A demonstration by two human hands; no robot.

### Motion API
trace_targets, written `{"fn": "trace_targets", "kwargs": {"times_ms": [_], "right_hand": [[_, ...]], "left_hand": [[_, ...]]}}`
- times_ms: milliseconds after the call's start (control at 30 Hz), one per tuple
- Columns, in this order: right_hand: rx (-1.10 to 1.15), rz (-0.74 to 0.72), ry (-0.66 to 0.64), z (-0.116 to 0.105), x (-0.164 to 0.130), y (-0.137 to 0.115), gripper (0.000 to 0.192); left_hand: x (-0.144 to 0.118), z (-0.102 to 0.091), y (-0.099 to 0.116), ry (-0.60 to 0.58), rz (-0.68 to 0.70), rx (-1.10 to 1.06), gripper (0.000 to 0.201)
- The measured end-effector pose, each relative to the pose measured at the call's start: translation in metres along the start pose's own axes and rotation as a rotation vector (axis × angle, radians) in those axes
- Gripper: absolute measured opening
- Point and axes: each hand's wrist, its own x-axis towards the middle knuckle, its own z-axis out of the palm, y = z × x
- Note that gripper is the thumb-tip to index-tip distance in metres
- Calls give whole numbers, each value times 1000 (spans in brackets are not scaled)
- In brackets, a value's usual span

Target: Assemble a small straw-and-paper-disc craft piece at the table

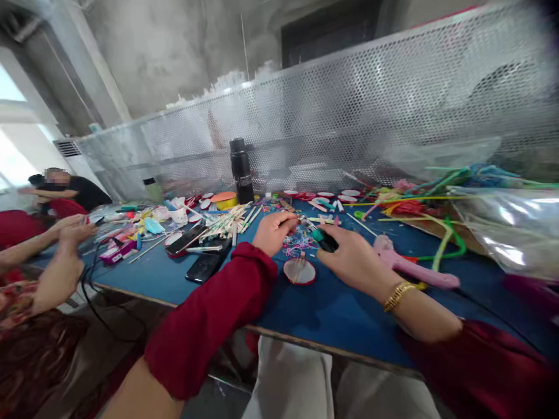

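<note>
At the middle of the frame the person's left hand (274,230) rests on the blue worktop (340,308), fingers curled together and pinching something thin that I cannot make out. Just right of it the right hand (356,259), with a gold bangle (398,295) at the wrist, has its fingers wrapped round a small dark tool with a teal end (323,238). Between and below the hands lies a round red-rimmed disc (299,271), beside a tangle of coloured rubber bands (297,244). A black flask (241,170) stands upright behind. At the left edge another person's hands (72,230) hover over the worktop.
</note>
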Motion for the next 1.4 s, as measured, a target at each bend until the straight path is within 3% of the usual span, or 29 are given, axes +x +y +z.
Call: {"fn": "trace_targets", "kwargs": {"times_ms": [367, 700, 1200, 1400], "right_hand": [[26, -23, 21, 4, 2, 4, 56], [26, -50, 66, 4, 0, 2, 54], [-12, 10, 18, 0, -2, -2, 43], [34, -51, 43, 8, 0, 4, 55]], "left_hand": [[-1, 5, -7, 69, -39, -142, 7], [-2, 4, -4, 148, 32, 53, 11], [-3, 6, -2, 123, 25, 109, 12], [-3, 4, 0, 135, 46, 150, 16]]}}
